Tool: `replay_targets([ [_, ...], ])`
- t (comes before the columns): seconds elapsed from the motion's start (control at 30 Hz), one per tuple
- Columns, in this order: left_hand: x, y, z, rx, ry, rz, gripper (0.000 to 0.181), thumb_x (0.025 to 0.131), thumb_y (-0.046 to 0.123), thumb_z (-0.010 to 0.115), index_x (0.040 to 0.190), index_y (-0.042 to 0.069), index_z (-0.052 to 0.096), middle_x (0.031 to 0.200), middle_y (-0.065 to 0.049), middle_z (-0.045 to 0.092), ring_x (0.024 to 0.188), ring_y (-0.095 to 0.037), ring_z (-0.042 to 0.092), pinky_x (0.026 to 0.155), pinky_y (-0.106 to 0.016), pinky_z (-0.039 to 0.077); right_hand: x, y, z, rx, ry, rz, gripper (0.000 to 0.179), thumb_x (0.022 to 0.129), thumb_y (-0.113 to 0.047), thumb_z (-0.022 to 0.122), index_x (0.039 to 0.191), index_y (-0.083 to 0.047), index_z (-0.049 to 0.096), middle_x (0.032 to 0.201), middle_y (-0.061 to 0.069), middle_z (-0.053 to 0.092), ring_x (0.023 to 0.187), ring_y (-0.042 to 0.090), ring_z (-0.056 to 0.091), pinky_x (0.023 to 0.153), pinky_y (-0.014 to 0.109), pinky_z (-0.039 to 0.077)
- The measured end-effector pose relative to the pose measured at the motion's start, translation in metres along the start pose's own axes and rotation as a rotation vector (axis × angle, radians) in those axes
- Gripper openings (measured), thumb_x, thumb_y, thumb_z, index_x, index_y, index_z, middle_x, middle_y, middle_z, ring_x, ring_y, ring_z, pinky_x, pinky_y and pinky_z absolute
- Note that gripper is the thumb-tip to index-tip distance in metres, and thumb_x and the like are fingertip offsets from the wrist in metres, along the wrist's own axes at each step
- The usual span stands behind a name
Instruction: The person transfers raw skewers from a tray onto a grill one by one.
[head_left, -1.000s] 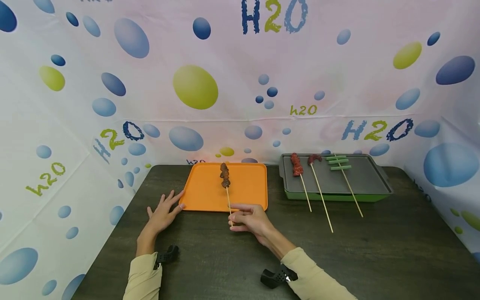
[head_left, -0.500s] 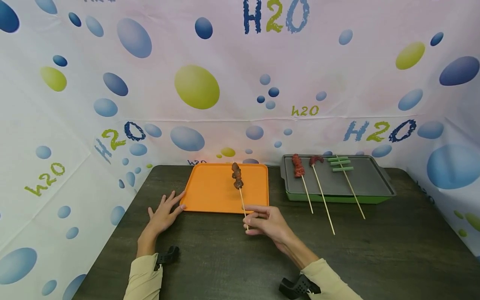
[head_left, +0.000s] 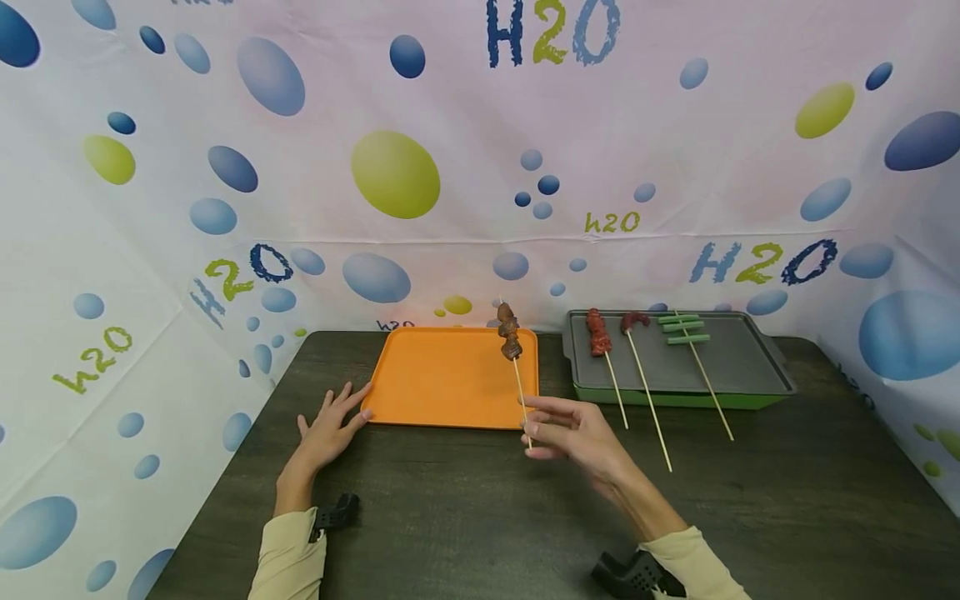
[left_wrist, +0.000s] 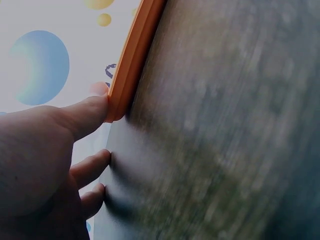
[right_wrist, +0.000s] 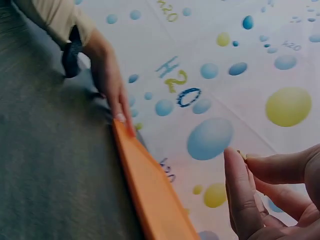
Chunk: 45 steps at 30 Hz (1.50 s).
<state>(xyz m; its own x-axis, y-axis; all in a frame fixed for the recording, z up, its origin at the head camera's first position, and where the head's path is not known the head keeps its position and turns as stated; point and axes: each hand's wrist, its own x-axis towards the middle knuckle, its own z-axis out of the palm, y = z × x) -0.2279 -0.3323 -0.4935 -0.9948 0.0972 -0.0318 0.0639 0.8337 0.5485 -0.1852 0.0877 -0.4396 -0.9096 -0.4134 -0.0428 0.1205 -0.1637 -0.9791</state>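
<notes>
My right hand (head_left: 573, 435) pinches the wooden stick of a brown meat skewer (head_left: 509, 332) between thumb and fingers. The skewer tilts up, its meat over the right side of the orange tray (head_left: 442, 379). In the right wrist view the right fingers (right_wrist: 242, 200) close on the stick, of which only a bit shows. My left hand (head_left: 326, 433) rests at the tray's front left corner with fingers spread. Seen from the left wrist, the thumb (left_wrist: 85, 117) touches the tray's edge (left_wrist: 132, 65), and other fingertips touch the table.
Right of the orange tray stands a green grill with a grey top plate (head_left: 731, 358). On it lie a red meat skewer (head_left: 598, 333), a skewer with a curled reddish piece (head_left: 635, 320) and a green vegetable skewer (head_left: 684, 327), sticks overhanging the front. A patterned curtain (head_left: 465, 183) hangs behind.
My right hand has carried the brown meat skewer rightward from the tray's middle to its right side, lifting it slightly. The left hand stays at the tray's corner.
</notes>
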Motion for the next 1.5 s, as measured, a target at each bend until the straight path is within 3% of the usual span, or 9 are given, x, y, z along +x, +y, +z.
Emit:
replay_targets([
  [0.2,-0.001,0.000,0.000,0.000,0.008,0.003,0.062,0.109,0.039,0.051,0.162,0.012,0.034,0.166,-0.028,0.016,0.151,-0.057,0.000,0.101,-0.085,-0.015,-0.006,-0.016,-0.010,-0.030,0.017,-0.015,0.057,0.097,-0.005,0.070,0.147,0.011,0.048,0.117,0.023,0.064,0.097,0.023,0.074,0.085,0.041,0.060],
  [0.43,-0.001,0.001,0.000,0.000,0.012,0.016,0.060,0.109,0.035,0.052,0.161,0.012,0.034,0.166,-0.029,0.016,0.150,-0.058,0.001,0.100,-0.085,-0.014,-0.013,-0.027,-0.027,-0.084,0.063,-0.020,0.056,0.097,-0.004,0.070,0.147,0.011,0.048,0.111,0.016,0.066,0.098,0.021,0.075,0.085,0.040,0.060],
  [1.13,0.000,-0.005,0.002,0.000,0.012,0.021,0.062,0.108,0.040,0.052,0.161,0.013,0.036,0.165,-0.030,0.017,0.149,-0.059,0.001,0.100,-0.086,-0.014,-0.031,-0.046,-0.075,-0.258,0.140,-0.051,0.058,0.099,-0.008,0.070,0.149,0.008,0.047,0.112,0.020,0.063,0.097,0.021,0.075,0.083,0.040,0.061],
  [1.5,0.001,-0.003,0.002,-0.007,0.022,0.030,0.061,0.108,0.038,0.053,0.161,0.012,0.036,0.165,-0.029,0.017,0.150,-0.059,0.001,0.100,-0.086,-0.014,-0.044,-0.057,-0.104,-0.303,0.169,-0.085,0.057,0.100,-0.008,0.068,0.149,0.008,0.047,0.111,0.012,0.066,0.099,0.017,0.074,0.081,0.037,0.061],
])
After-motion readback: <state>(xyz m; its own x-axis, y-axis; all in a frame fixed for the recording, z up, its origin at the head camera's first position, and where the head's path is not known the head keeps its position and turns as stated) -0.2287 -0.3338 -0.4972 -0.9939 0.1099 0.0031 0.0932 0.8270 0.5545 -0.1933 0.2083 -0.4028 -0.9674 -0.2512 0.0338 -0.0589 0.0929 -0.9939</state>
